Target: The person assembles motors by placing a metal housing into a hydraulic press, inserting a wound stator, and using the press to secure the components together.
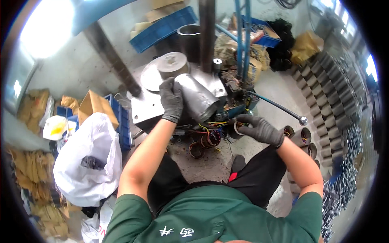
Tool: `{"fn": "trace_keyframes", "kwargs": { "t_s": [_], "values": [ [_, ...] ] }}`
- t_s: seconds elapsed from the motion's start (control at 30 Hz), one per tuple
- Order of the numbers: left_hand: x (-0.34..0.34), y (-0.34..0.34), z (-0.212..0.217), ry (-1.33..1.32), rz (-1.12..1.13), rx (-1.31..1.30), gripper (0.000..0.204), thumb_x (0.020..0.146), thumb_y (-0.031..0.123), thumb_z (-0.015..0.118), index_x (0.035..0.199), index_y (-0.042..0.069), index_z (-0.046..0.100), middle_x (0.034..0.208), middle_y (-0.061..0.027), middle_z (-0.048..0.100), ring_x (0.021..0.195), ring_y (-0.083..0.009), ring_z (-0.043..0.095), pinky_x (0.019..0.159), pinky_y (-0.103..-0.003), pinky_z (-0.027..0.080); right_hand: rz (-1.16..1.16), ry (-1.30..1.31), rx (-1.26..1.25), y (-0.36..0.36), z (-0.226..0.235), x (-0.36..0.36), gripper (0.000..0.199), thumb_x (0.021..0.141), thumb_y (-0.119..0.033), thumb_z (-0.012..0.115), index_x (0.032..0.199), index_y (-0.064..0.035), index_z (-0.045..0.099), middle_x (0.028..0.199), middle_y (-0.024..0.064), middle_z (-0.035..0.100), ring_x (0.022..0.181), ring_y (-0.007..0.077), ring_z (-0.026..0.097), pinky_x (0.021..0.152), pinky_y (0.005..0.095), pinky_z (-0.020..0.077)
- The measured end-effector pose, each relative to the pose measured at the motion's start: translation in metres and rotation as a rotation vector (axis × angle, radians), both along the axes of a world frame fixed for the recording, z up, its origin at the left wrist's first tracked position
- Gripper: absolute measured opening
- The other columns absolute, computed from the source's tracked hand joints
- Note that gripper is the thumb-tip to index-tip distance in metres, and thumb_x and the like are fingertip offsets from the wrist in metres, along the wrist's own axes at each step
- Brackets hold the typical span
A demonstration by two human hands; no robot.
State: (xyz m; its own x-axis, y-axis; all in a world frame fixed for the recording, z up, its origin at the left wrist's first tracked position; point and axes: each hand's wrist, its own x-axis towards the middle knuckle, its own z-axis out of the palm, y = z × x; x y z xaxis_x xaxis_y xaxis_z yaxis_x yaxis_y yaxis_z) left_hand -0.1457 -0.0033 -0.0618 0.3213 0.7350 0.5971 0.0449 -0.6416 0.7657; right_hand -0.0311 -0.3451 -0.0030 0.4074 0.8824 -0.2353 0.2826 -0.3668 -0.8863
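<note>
My left hand, in a dark grey glove, is closed against the left side of a smooth silver metal cylinder. The cylinder leans over the front of a steel press plate, beside a round metal block. To the right, my gloved right hand has its thumb and fingers at the rim of a short metal tube, which they partly hide. Between my knees, a wound motor core with coloured wires stands low near the press.
Steel posts rise from the press. A lever with a ball end juts right. Tubes with wires inside stand right of my knee, before stacked grey cylinders. A white bag and cardboard box are left.
</note>
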Motion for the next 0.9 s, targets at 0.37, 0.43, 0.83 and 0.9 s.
{"fn": "trace_keyframes", "kwargs": {
  "t_s": [0.37, 0.43, 0.83, 0.9],
  "values": [
    [-0.025, -0.004, -0.001, 0.044, -0.229, -0.878, 0.069, 0.091, 0.032, 0.076, 0.144, 0.0, 0.044, 0.124, -0.0186, 0.062, 0.108, -0.0267, 0.063, 0.091, -0.038, 0.054, -0.5, 0.636, 0.704, 0.183, -0.052, -0.099, 0.059, 0.091, -0.024, 0.075, 0.139, 0.0, 0.053, 0.127, 0.0117, 0.064, 0.112, 0.025, 0.063, 0.098, 0.0375, 0.0531],
    [-0.032, -0.011, -0.001, -0.05, -0.349, -1.147, 0.072, 0.092, 0.044, 0.071, 0.14, -0.004, 0.047, 0.119, -0.0185, 0.066, 0.102, -0.028, 0.066, 0.088, -0.039, 0.056, -0.507, 0.692, 0.745, 0.192, -0.054, -0.109, 0.058, 0.091, -0.022, 0.073, 0.14, 0.0002, 0.052, 0.128, 0.0133, 0.063, 0.114, 0.0267, 0.064, 0.097, 0.0388, 0.0548],
    [0.002, 0.006, 0.02, -0.676, -0.682, -1.28, 0.042, 0.099, 0.031, 0.063, 0.122, -0.004, 0.06, 0.112, -0.0134, 0.067, 0.096, -0.0271, 0.068, 0.083, -0.042, 0.062, -0.106, -0.68, 0.513, 0.227, 0.021, -0.062, 0.034, 0.096, -0.016, 0.068, 0.124, 0.0018, 0.064, 0.12, 0.0149, 0.069, 0.11, 0.0235, 0.066, 0.095, 0.0392, 0.0537],
    [0.013, 0.015, 0.024, -0.809, -0.805, -1.338, 0.039, 0.098, 0.031, 0.067, 0.12, 0.0, 0.06, 0.106, -0.0128, 0.068, 0.088, -0.0269, 0.069, 0.074, -0.042, 0.063, -0.053, -0.589, 0.611, 0.239, 0.04, -0.052, 0.031, 0.094, -0.019, 0.075, 0.119, -0.0012, 0.068, 0.115, 0.0123, 0.072, 0.103, 0.0213, 0.068, 0.09, 0.0366, 0.0547]
  ]
}}
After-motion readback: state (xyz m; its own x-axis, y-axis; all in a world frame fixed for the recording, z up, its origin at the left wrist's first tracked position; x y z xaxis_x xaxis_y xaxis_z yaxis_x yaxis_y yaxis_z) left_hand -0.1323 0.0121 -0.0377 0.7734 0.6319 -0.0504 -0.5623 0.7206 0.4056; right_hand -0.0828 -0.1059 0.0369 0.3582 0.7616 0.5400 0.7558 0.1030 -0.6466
